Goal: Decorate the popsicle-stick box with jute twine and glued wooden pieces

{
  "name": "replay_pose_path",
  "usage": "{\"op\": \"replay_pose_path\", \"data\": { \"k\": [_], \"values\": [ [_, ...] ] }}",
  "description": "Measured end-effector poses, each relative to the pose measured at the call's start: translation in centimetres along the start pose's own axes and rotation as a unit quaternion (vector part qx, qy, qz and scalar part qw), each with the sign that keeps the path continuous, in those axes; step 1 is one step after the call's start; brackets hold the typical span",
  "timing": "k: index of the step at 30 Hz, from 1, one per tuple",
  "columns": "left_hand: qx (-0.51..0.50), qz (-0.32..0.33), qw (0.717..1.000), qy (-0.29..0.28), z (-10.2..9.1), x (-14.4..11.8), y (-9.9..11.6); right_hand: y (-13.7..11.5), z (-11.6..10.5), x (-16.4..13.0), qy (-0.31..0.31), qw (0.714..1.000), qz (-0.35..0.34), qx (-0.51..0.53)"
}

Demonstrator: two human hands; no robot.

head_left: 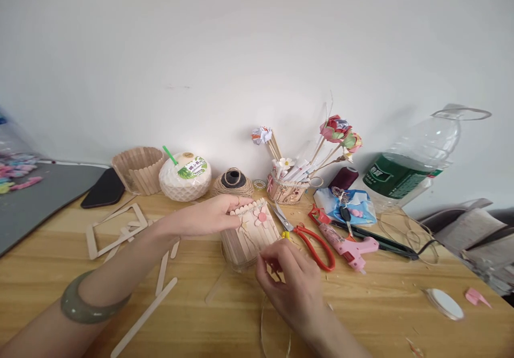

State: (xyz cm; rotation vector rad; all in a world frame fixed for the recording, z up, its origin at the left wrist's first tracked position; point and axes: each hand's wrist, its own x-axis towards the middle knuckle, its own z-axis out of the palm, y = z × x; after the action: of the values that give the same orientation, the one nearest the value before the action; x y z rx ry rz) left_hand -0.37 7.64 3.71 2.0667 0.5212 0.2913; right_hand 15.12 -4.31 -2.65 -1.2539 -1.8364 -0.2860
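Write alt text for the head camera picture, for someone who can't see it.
Two hands work on a popsicle-stick holder lying on a wooden table: the left hand steadies its top and the right hand pinches twine at its base. Red scissors and a pink glue gun lie alongside.

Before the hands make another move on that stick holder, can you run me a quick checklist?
1. Left hand steadying the stick holder at its top edge: ok.
2. Right hand at the holder's lower edge, fingertips pinched: ok; what they pinch: cannot tell.
3. Pink flower on the holder's face uncovered: ok.
4. Scissors lying close beside the right hand: not ok.
5. Glue gun clear of both hands: ok.
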Motion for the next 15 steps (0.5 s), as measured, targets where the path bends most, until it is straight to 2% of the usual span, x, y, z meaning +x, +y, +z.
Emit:
{"op": "replay_pose_path", "data": {
  "k": [15],
  "values": [
    [-0.001, -0.012, 1.000, -0.018, 0.22, -0.07, 0.26, -0.43, 0.43, -0.07, -0.025, 0.998, 0.051, 0.027]
  ]
}}
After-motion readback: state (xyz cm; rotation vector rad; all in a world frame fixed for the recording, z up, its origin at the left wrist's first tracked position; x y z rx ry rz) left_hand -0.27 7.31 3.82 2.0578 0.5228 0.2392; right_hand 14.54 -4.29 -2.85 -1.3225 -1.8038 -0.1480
